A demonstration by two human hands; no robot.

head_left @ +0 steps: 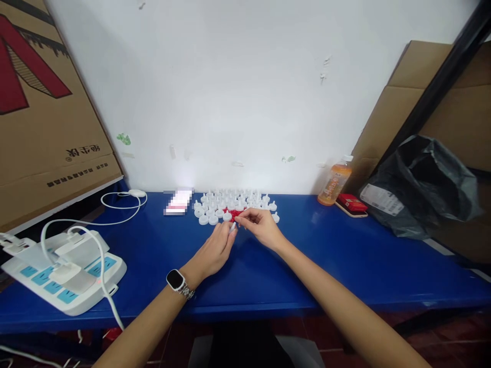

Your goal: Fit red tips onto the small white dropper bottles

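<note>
My left hand [215, 249] is closed around a small white nozzle cap [232, 228], whose pointed tip sticks up past the fingers. Thumb and fingertips of my right hand [264, 228] are pinched together right beside that tip; anything between them is too small to make out. Just beyond both hands lies a heap of small red pieces [231, 211], partly covered by my right hand. Around the heap, many white nozzle caps [213, 220] stand on the blue table [164, 255], most with their thin spouts upward.
A white power strip [72, 301] with plugs and cables is at the left. A lit, blurred phone [178, 202] lies near the wall. At the right are an orange drink bottle [334, 183], a red box [352, 202] and a dark plastic bag [422, 184]. Cardboard [49, 133] flanks the table.
</note>
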